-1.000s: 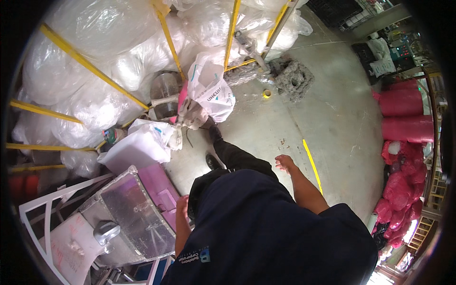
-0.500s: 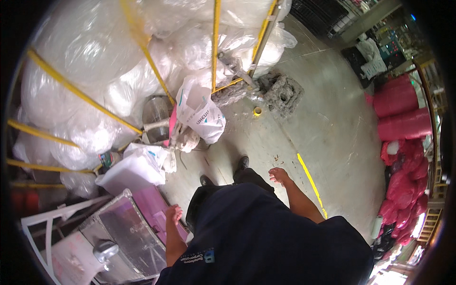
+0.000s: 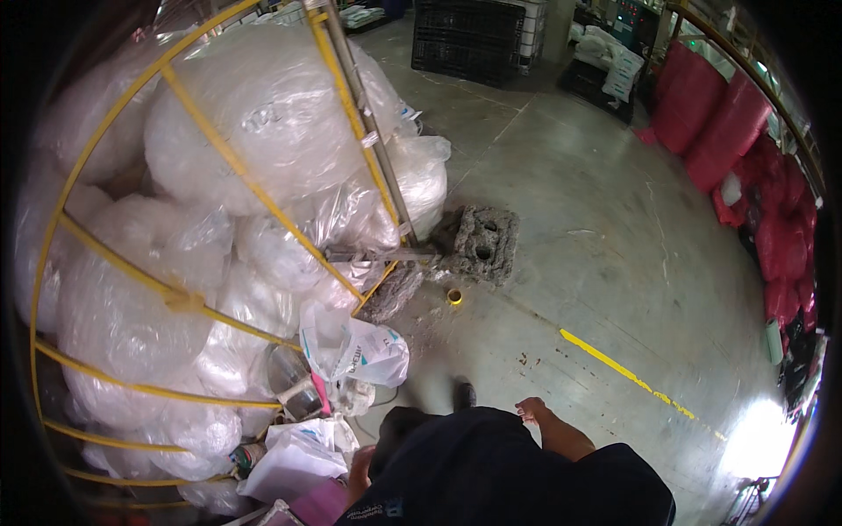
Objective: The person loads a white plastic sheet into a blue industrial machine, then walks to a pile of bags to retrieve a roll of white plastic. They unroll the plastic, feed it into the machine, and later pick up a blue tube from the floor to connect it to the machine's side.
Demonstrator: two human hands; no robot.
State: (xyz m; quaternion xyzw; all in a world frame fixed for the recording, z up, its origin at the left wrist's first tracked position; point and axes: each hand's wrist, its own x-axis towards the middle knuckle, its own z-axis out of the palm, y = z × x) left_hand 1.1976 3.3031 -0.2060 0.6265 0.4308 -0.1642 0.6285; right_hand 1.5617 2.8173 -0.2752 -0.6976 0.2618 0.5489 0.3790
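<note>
Toward the lower left of the frame, just beside my left hand (image 3: 359, 465), lies a white plastic sack (image 3: 294, 465), the thing nearest to it. My torso hides part of that hand, so I cannot tell whether its fingers are curled or spread. My right hand (image 3: 530, 409), low and right of centre, hangs loose over the concrete floor (image 3: 570, 289) with nothing visible in it.

I judge the sack light, soft and a little slippery; its bunched upper edge looks the surest place to grip, since the smooth side would slide. The purple bin (image 3: 317, 504) below it looks stiffer, better taken by a rim.

Above the sack, a printed white bag (image 3: 379, 352) gapes open, thin and easily crumpled. Yellow rails (image 3: 230, 158) cross the left half, fencing the bulging clear plastic bags (image 3: 263, 114) and blocking a straight reach to them. Near the centre, a rough grey block (image 3: 487, 245) with holes, probably heavy and crumbly, and a yellow tape roll (image 3: 454, 297) are obstacles underfoot. At upper right stand red rolls (image 3: 724, 131), well apart from me.
</note>
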